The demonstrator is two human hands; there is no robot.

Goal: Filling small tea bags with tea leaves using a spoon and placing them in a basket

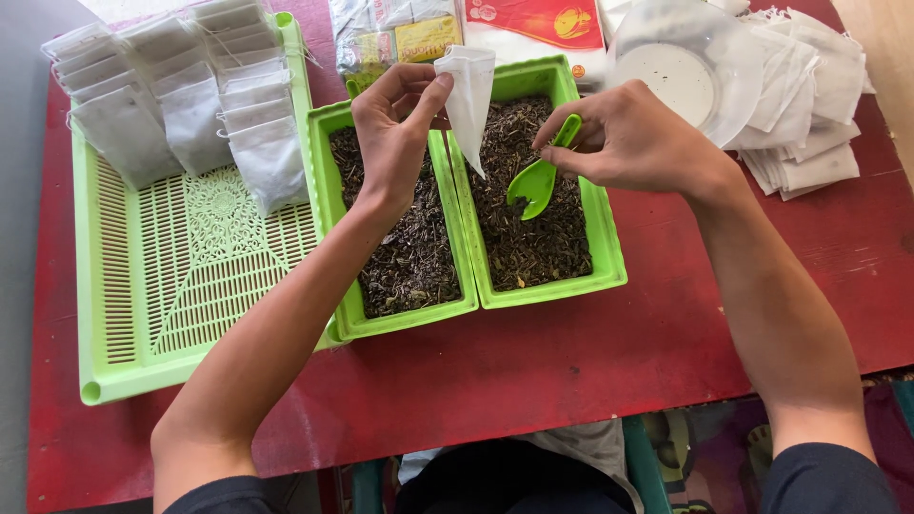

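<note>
Left hand (395, 128) pinches a small white filter bag (470, 100) between thumb and fingertips, the bag hanging long-axis upright, its point aimed down over the right green tray (609, 252) of dark loose leaf. Right hand (628, 138) closes thumb and fingers on a green scoop (535, 181), handle up, bowl tilted down just above the leaves. A second leaf-filled tray (347, 314) sits touching it. Filled bags (190, 90) line the slotted green tray (114, 314) at the desk's (533, 366) far left corner. Red-and-white and yellow-labelled packets (476, 29) lie along the far edge; flat white bags (809, 105) are stacked at the far right corner.
</note>
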